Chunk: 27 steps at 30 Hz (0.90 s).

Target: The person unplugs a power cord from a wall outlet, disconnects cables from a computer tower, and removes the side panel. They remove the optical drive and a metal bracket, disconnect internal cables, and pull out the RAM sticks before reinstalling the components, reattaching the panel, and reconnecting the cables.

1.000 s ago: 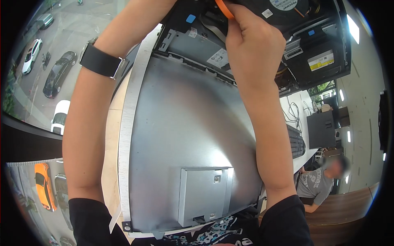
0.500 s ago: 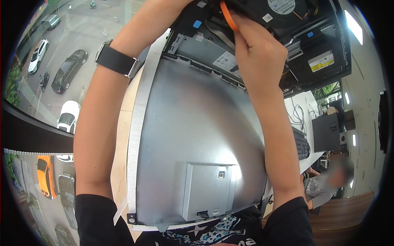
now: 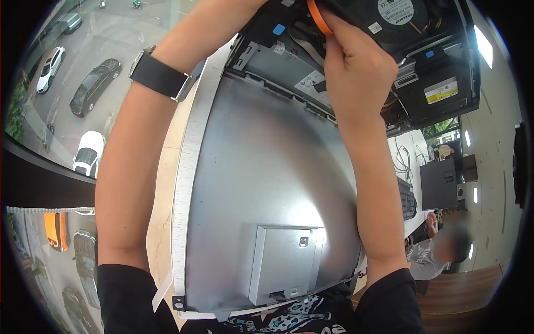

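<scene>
My right hand [image 3: 360, 69] is closed, with thumb and finger on an orange flat cable [image 3: 318, 16] inside an opened desktop computer case [image 3: 464, 83]. Only the wrist and forearm of my left arm show, with a black-strapped watch [image 3: 161, 75]; the left hand lies past the top edge of the view. Beside my right hand are a black fan [image 3: 396, 10] with a round label and a disc drive [image 3: 442, 92] with a yellow-and-white label. The case's bare metal side panel [image 3: 267, 167] spreads toward me, a raised metal box [image 3: 286, 264] near its front edge.
The case lies on a white table [image 3: 186, 183] beside a window over a street with cars. To the right are a keyboard [image 3: 407, 199], loose black cables [image 3: 403, 158] and a dark computer tower [image 3: 438, 183]. Another person [image 3: 431, 259] sits at the lower right.
The view has shifted slightly, so the case and my right hand appear a little lower and to the right. My right hand stays on the orange cable. The other person's hand is now raised.
</scene>
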Each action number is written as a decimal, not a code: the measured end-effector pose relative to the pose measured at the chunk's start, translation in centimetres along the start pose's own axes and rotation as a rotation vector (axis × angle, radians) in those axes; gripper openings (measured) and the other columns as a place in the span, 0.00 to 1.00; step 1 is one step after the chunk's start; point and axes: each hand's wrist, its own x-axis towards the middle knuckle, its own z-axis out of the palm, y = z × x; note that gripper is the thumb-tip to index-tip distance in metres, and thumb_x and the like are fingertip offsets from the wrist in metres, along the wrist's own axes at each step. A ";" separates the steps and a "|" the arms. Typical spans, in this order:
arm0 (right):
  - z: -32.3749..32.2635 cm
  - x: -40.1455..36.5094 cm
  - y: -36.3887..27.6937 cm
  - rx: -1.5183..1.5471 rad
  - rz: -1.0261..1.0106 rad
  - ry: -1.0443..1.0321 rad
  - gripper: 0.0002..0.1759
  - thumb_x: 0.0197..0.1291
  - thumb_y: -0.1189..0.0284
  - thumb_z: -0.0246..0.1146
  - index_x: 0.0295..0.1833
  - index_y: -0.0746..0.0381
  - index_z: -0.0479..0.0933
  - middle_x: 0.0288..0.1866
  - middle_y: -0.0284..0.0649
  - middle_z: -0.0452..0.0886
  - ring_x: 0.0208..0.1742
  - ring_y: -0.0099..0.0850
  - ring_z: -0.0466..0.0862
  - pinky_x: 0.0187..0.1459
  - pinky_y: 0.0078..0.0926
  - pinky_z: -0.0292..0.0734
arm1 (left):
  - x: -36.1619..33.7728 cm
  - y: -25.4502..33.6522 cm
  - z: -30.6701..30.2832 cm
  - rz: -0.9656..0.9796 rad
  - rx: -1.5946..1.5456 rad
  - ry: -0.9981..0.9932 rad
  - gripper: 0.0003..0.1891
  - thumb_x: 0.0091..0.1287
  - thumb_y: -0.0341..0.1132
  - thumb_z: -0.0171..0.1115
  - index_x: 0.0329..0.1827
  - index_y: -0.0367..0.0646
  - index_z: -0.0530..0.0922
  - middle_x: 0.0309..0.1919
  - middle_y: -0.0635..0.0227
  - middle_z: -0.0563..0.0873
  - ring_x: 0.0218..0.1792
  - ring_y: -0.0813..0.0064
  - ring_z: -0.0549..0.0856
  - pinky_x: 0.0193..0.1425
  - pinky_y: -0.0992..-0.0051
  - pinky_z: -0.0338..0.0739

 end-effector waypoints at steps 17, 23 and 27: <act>-0.4 -0.2 -0.6 -0.046 0.052 -0.026 0.15 0.58 0.79 0.68 0.50 0.56 0.89 0.39 0.38 0.91 0.35 0.37 0.89 0.36 0.30 0.84 | 0.1 0.0 -0.3 0.017 -0.044 -0.030 0.38 0.71 0.60 0.67 0.64 0.27 0.79 0.51 0.59 0.86 0.50 0.77 0.85 0.55 0.82 0.79; -0.5 -0.3 -0.4 -0.012 0.154 -0.063 0.11 0.62 0.73 0.73 0.49 0.63 0.90 0.34 0.47 0.90 0.29 0.30 0.88 0.36 0.25 0.79 | 1.8 -2.6 -1.6 -0.015 -0.027 -0.038 0.42 0.64 0.65 0.71 0.57 0.26 0.81 0.40 0.65 0.84 0.39 0.80 0.82 0.42 0.82 0.76; -0.5 -0.1 -1.1 -0.010 0.197 -0.101 0.11 0.62 0.70 0.75 0.49 0.62 0.90 0.30 0.40 0.90 0.29 0.20 0.85 0.37 0.21 0.78 | 1.1 -1.1 -3.4 0.028 -0.058 -0.178 0.41 0.61 0.67 0.72 0.49 0.27 0.83 0.32 0.71 0.81 0.33 0.82 0.79 0.35 0.82 0.71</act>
